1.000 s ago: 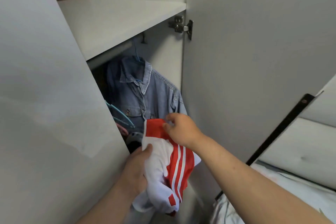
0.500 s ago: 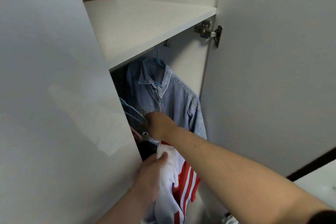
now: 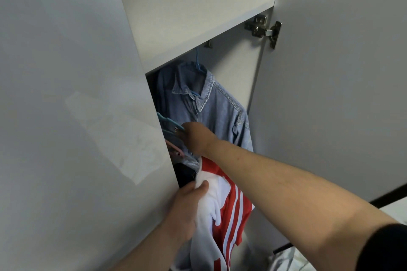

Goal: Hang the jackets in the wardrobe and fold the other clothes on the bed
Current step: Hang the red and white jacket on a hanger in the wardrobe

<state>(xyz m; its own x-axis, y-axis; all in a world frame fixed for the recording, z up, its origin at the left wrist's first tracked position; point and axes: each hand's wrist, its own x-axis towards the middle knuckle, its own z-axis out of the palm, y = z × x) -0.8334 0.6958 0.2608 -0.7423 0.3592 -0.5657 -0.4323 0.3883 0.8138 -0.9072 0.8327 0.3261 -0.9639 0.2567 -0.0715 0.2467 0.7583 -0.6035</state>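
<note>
1. My left hand grips the red-and-white jacket by a bunch of its white fabric. It holds the jacket low at the mouth of the open wardrobe, and most of it hangs below my grip.
2. My right hand is inside the wardrobe, touching the teal hangers beside the left door. Its fingers point away from me, so I cannot tell whether they have closed on a hanger.
3. The step in hand, as I read it, is fetching a free hanger for this jacket.
4. I would take one teal hanger only, gripping it by the neck under the hook. The hangers sit close together, with a pink hanger just below, and they could come out tangled.
5. I would lift the hook clear before pulling outward, rather than dragging it sideways.
6. The denim shirt hangs on its blue hanger just behind my wrist, so I would keep my forearm from brushing it loose.
7. Before threading the hanger I would find the jacket's collar. The bunched grip hides the shoulders.
</note>
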